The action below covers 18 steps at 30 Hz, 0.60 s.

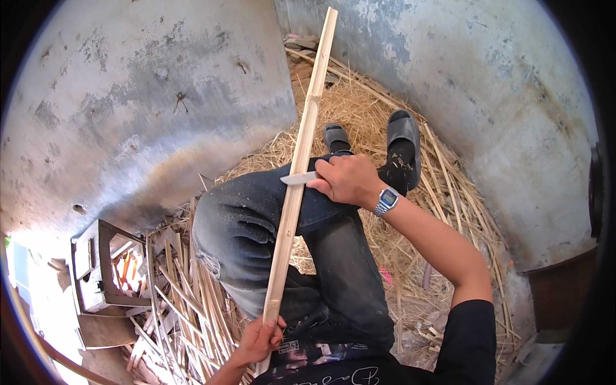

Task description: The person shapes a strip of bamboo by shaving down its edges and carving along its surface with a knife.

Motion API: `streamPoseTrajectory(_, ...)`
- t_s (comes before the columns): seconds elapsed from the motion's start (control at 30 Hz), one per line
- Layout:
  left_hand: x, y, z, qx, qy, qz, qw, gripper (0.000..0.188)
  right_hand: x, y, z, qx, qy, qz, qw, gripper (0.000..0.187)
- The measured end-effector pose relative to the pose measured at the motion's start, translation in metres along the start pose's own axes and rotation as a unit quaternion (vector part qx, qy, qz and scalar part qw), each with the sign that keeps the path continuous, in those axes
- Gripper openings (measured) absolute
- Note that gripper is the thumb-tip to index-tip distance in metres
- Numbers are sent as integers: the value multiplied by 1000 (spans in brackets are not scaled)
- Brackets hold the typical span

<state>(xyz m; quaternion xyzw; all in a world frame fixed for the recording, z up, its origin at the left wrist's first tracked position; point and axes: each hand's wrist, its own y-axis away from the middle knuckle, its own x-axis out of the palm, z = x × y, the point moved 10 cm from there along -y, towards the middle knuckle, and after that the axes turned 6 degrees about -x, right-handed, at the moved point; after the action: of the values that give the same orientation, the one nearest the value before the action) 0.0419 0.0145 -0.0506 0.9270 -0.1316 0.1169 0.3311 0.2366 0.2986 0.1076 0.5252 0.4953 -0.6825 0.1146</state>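
Note:
A long split bamboo strip [299,160], pale on its inner face and marked by cross nodes, slants from my lap up past my feet. Near its lower end, my left hand [259,340] is closed around it. My right hand [350,179], with a metal watch at the wrist, grips a knife [298,179]; its handle is hidden in my fist. The blade lies across the strip about midway, where the strip passes over my raised thigh in dark jeans [237,212].
Fine shavings [346,102] cover the floor around my sandalled feet. Bamboo strips [192,301] are heaped at the left, beside a dark frame [115,269] with bright orange sticks inside. More strips [449,173] lie along the right wall [507,115]. A grey panel [160,96] rises at the left.

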Motion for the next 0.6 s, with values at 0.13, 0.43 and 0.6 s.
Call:
streamPoseTrajectory(0.13, -1, -10, -15, 7, 22, -9, 1000, 33, 3, -13, -1, 90, -21, -4, 996, 47)
streamPoseTrajectory(0.43, -1, -17, -9, 9, 33, -14, 999, 33, 10, -6, 26, 36, -17, 5, 999, 46)
streamPoseTrajectory(0.6, 11, -21, -7, -1, 37, 3, 999, 31, 2, -12, -35, 101, 20, -43, 994, 46)
